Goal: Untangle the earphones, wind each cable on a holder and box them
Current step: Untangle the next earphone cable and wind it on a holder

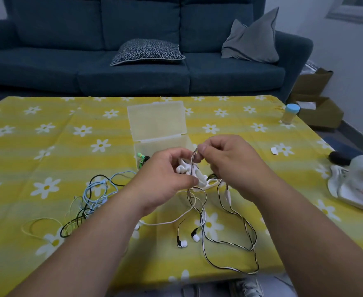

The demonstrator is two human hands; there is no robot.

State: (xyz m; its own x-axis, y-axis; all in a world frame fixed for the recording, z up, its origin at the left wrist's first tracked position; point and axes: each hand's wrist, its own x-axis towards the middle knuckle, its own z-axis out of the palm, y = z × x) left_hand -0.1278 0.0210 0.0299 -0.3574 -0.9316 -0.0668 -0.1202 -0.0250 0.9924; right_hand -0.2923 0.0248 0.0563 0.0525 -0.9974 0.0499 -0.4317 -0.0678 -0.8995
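Note:
My left hand (164,179) grips a white plastic cable holder (200,177) above the table's middle. My right hand (230,161) pinches the black-and-white striped earphone cable (247,228) just above the holder. That cable hangs down in loose loops, and its two white earbuds (182,243) lie on the cloth. A tangle of blue, black and pale earphone cables (90,202) lies to the left. The clear plastic box (161,144) stands behind my hands with its lid up; something green shows inside at its left.
The table carries a yellow daisy-print cloth (47,146). A small jar with a blue lid (291,113) stands at the back right. A white fan base (356,185) sits at the right edge. A blue sofa (133,61) is behind the table.

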